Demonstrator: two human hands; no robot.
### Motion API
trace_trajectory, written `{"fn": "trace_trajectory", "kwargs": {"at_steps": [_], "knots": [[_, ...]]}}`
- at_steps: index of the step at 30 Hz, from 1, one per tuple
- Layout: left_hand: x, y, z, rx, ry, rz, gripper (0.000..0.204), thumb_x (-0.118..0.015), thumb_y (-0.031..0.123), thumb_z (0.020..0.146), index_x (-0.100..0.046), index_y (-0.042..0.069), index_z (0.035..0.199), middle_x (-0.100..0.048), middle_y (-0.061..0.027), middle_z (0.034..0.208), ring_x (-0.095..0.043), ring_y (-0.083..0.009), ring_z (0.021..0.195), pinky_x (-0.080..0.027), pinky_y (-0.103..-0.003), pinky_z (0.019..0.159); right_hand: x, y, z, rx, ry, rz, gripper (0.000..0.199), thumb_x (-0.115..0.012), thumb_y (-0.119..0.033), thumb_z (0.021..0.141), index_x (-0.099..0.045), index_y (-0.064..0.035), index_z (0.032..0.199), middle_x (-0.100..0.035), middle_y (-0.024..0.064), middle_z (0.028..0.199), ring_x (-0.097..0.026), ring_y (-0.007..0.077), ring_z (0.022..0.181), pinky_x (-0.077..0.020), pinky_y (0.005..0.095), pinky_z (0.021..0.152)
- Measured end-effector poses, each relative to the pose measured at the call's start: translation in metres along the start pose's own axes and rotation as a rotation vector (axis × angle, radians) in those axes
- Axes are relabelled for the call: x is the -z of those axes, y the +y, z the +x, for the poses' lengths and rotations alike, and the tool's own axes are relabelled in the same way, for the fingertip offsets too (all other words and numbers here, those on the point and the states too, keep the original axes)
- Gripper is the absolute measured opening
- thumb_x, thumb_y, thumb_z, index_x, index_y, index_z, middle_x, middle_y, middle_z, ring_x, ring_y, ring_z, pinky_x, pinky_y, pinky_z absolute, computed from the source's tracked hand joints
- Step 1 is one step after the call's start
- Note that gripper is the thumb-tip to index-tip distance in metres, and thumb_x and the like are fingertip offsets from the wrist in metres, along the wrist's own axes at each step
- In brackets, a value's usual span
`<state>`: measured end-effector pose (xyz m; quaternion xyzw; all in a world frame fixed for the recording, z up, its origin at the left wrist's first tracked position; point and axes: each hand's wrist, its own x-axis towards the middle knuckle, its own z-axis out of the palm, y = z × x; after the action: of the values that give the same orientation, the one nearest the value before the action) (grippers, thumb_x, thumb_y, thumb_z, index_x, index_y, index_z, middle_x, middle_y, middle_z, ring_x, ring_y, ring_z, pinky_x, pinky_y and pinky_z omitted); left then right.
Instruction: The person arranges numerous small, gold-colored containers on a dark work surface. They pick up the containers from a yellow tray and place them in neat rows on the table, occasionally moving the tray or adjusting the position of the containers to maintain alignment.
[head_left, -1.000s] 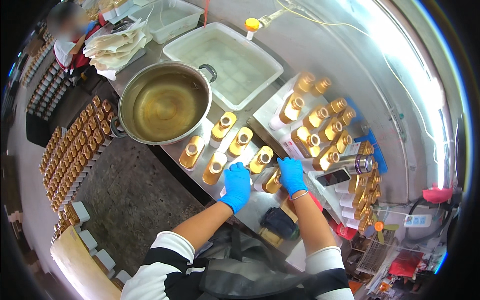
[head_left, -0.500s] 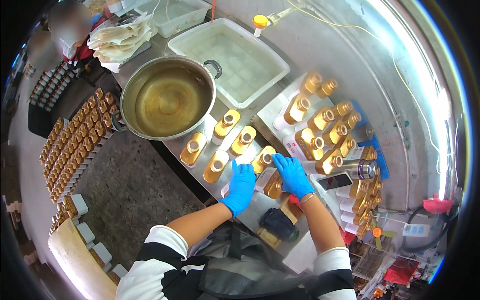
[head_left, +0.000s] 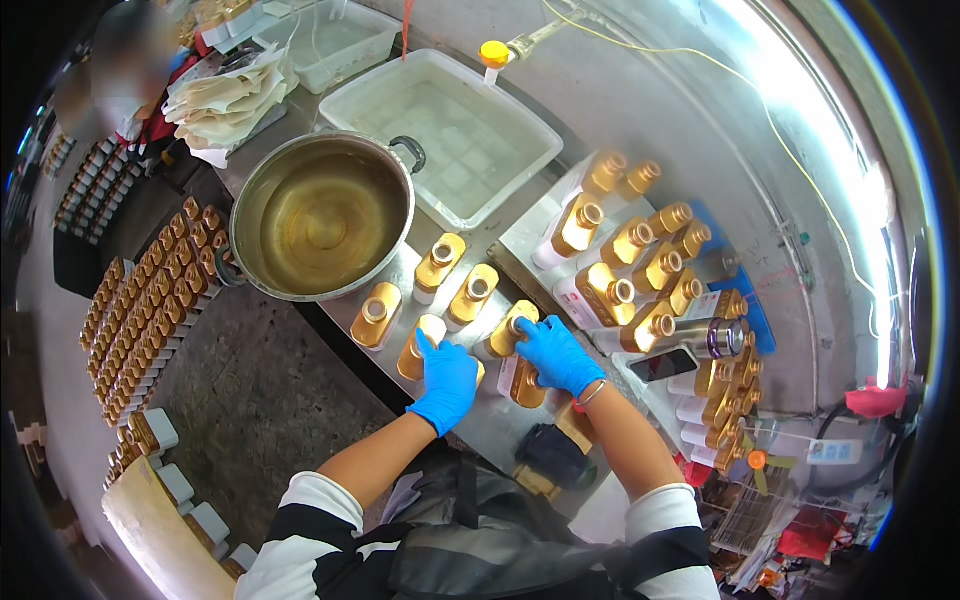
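Observation:
Both my hands wear blue gloves. My left hand [head_left: 447, 385] is over a gold-topped bottle [head_left: 409, 360], its fingers closed around the neck and hiding the mouth. My right hand [head_left: 558, 355] grips the upper part of another gold-topped bottle [head_left: 497, 343] beside it. Below my right hand stands a gold-and-white bottle [head_left: 524, 386], partly covered by the hand. Three more uncapped gold bottles stand just beyond: one at the left [head_left: 376, 315], one in the middle [head_left: 472, 296] and one farther back [head_left: 439, 266].
A large metal pot [head_left: 392, 245] of yellowish liquid stands at the far left, beside a white tub [head_left: 548, 160] of water. More gold bottles [head_left: 602, 293] fill the right side, near a phone [head_left: 663, 364] and a steel flask [head_left: 712, 338]. Rows of bottles [head_left: 155, 305] stand at the left.
My left hand has moved left, from between the bottles onto the nearer left one. My right hand has shifted slightly left at its bottle. The whole view has shifted a little.

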<state>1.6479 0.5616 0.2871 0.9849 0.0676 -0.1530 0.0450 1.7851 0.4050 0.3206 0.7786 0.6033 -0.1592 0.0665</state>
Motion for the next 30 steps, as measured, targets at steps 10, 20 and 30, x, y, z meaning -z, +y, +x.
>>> {"fn": "trace_trajectory", "kwargs": {"at_steps": [10,20,30], "knots": [[-0.004,-0.015,-0.004,-0.066,0.127,-0.005,0.012,-0.06,0.015,0.075,-0.071,0.017,0.077,-0.061,-0.005,0.082,-0.058,-0.0243,0.089,-0.028,-0.055,0.096,-0.001,0.002,0.001,-0.002,0.007,0.046,0.043,-0.08,-0.027,0.048,-0.062,-0.0138,0.085,-0.054,0.0064,0.092,-0.059,0.0241,0.08,-0.0392,0.0349,0.074],[-0.018,-0.029,0.003,-0.169,0.151,-0.092,0.006,-0.063,0.013,0.07,-0.068,0.015,0.073,-0.059,-0.0058,0.081,-0.058,-0.0261,0.084,-0.043,-0.045,0.073,-0.001,-0.004,0.011,-0.043,0.072,0.105,0.044,-0.081,-0.028,0.046,-0.065,-0.0095,0.083,-0.057,0.0085,0.094,-0.059,0.0271,0.083,-0.0422,0.0357,0.078],[-0.054,-0.063,0.028,-0.328,0.037,-0.327,0.028,-0.08,0.017,0.055,-0.066,0.003,0.075,-0.063,-0.0181,0.076,-0.061,-0.0368,0.071,-0.049,-0.044,0.062,-0.032,-0.006,-0.001,-0.178,0.127,0.29,0.045,-0.084,-0.03,0.034,-0.069,-0.012,0.073,-0.064,0.0129,0.093,-0.059,0.0322,0.097,-0.046,0.0398,0.084]]}}
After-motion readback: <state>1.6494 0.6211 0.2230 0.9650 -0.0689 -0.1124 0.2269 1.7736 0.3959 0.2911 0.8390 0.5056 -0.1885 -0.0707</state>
